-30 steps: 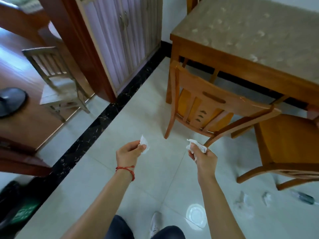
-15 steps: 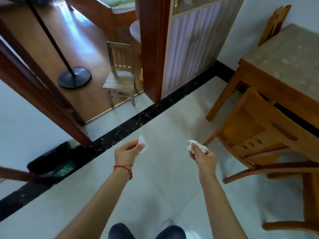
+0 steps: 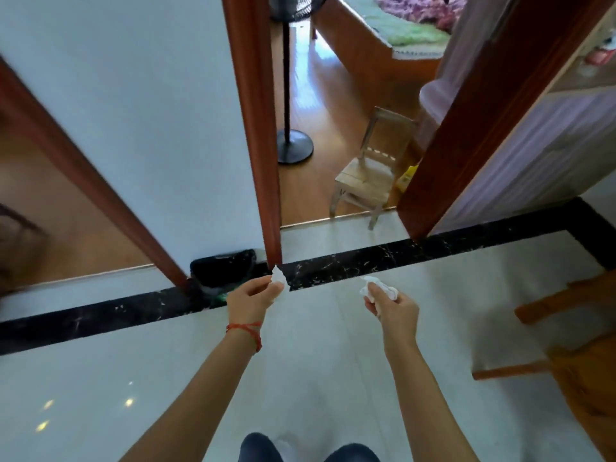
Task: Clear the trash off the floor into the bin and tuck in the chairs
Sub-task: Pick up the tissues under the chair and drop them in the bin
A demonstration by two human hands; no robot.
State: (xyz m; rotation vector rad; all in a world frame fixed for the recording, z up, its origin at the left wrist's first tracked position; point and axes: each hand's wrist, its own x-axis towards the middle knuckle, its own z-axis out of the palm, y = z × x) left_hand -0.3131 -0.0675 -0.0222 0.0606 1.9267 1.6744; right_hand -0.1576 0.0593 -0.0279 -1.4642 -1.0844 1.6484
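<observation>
My left hand (image 3: 250, 300) pinches a small white scrap of tissue (image 3: 279, 277) between thumb and fingers. My right hand (image 3: 393, 306) is closed around a crumpled white tissue (image 3: 368, 285) that sticks out on its left. Both are held out in front of me above the pale tiled floor. The bin (image 3: 222, 270), lined with a black bag, stands against the white wall at the foot of a door frame, just beyond and left of my left hand. An orange wooden chair (image 3: 573, 331) shows only its legs at the right edge.
A black marble strip (image 3: 400, 261) crosses the floor. Two red-brown door frames (image 3: 263, 161) flank the wall. Through the open doorway stand a small pale wooden chair (image 3: 370, 175), a fan stand (image 3: 295, 146) and a bed. A cabinet (image 3: 533, 161) is at the right.
The view has swung left, away from the table and chairs, and the bin has come to the middle, close to my left hand. Both hands keep their tissues.
</observation>
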